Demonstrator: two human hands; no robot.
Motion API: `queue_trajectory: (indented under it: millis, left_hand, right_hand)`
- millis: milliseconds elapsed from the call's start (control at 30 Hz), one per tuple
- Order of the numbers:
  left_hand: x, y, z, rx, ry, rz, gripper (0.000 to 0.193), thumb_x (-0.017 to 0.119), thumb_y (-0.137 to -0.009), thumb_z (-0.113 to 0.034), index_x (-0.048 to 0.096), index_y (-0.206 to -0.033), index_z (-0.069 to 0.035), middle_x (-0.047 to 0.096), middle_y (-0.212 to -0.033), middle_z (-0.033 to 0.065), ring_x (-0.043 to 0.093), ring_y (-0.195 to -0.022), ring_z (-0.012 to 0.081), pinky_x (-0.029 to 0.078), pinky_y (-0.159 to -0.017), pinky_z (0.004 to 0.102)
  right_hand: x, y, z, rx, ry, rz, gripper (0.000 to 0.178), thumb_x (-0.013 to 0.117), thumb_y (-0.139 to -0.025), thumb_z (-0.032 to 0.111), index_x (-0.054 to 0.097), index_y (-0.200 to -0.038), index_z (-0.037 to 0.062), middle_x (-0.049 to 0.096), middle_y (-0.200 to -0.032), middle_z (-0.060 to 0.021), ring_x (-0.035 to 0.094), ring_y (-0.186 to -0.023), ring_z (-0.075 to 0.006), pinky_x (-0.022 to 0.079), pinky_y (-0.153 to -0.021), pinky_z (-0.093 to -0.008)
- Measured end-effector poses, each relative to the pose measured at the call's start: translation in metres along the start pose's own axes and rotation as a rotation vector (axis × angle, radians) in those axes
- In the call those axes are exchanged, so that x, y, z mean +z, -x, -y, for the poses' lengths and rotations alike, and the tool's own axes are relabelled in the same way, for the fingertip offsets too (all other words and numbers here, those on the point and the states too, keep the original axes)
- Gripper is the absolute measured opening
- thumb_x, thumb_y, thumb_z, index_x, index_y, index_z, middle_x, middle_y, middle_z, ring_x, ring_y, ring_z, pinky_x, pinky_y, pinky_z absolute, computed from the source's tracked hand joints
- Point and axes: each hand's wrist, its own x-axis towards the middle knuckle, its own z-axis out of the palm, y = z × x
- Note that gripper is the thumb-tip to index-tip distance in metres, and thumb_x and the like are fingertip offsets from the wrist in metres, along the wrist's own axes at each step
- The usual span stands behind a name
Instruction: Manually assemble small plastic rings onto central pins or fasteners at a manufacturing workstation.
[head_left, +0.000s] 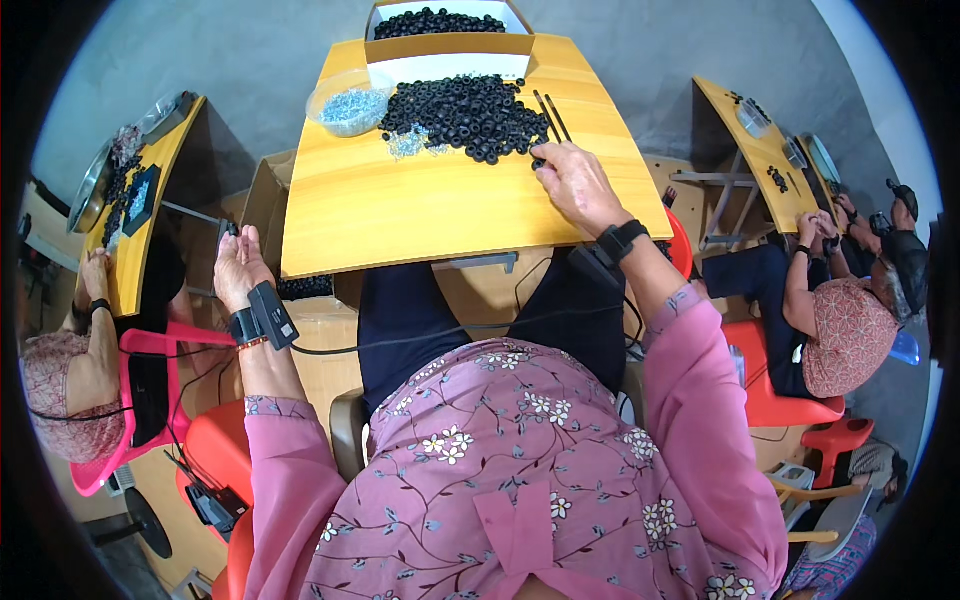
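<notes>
My right hand (580, 188) is over the table, its fingertips closed on a small black ring-shaped piece (538, 164) at the right edge of a spread pile of similar black pieces (460, 112). Just beyond it lie two thin black rods (553, 117). My left hand (243, 268) is off the table's left edge, palm turned up. Its thumb and fingers close around a small dark piece (228, 229), whose exact kind I cannot make out. Small silvery metal parts (408, 142) lie loose beside the pile, and more fill a clear round tub (322, 110).
A white-and-brown box (445, 68) of black pieces stands at the back of the yellow table (400, 210). A black cable (440, 340) runs across my lap. Below the table is a cardboard box (268, 200). People work at side tables left (165, 165) and right (745, 140).
</notes>
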Motion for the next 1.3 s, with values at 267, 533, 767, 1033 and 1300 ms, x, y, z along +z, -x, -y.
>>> queue_trajectory:
  millis: [267, 533, 767, 1033, 1300]
  left_hand:
    - [-0.007, -0.014, 0.014, 0.018, -0.112, 0.071, 0.048, 0.067, -0.091, -0.017, 0.048, -0.131, 0.000, 0.052, -0.127, 0.0160, 0.054, -0.114, 0.0322, 0.038, -0.108, 0.0499]
    - [0.052, 0.074, 0.001, 0.299, -0.354, 0.159, 0.027, 0.068, -0.090, -0.009, 0.064, -0.116, -0.004, 0.066, -0.106, 0.0047, 0.060, -0.086, 0.0126, 0.050, -0.076, 0.0298]
    - [0.087, 0.195, 0.032, -0.384, -0.475, 0.712, 0.022, 0.061, -0.097, -0.017, 0.064, -0.112, -0.001, 0.068, -0.098, 0.0118, 0.067, -0.081, 0.0177, 0.055, -0.071, 0.0301]
    - [0.083, 0.223, 0.059, -0.607, -0.365, 0.760, 0.013, 0.062, -0.096, -0.010, 0.061, -0.101, 0.002, 0.069, -0.094, 0.0106, 0.068, -0.077, 0.0143, 0.058, -0.068, 0.0269]
    - [0.072, 0.205, 0.059, -0.553, -0.324, 0.594, 0.012, 0.059, -0.097, -0.010, 0.062, -0.105, -0.002, 0.067, -0.091, 0.0085, 0.066, -0.076, 0.0168, 0.057, -0.069, 0.0288]
  right_hand:
    - [0.014, -0.004, -0.002, 0.018, 0.179, 0.091, 0.016, 0.062, -0.087, 0.012, 0.063, -0.098, -0.0007, 0.063, -0.100, -0.0233, 0.062, -0.096, -0.0422, 0.049, -0.084, -0.0495]
    - [0.017, -0.002, 0.023, 0.012, 0.131, 0.188, 0.015, 0.060, -0.087, 0.014, 0.058, -0.095, 0.0013, 0.065, -0.095, -0.0213, 0.063, -0.092, -0.0407, 0.049, -0.080, -0.0492]
    - [0.024, 0.015, 0.065, -0.282, -0.189, 0.034, 0.015, 0.065, -0.085, 0.011, 0.057, -0.094, 0.0024, 0.063, -0.083, -0.0168, 0.065, -0.076, -0.0343, 0.051, -0.066, -0.0423]
    - [0.018, 0.039, 0.100, -0.286, -0.467, 0.217, 0.026, 0.069, -0.083, 0.016, 0.054, -0.100, 0.0022, 0.062, -0.085, -0.0160, 0.064, -0.077, -0.0353, 0.051, -0.068, -0.0434]
    - [0.047, -0.024, 0.062, -0.197, -0.295, 0.104, 0.027, 0.064, -0.086, 0.014, 0.061, -0.107, -0.0020, 0.067, -0.088, -0.0238, 0.067, -0.082, -0.0386, 0.053, -0.076, -0.0457]
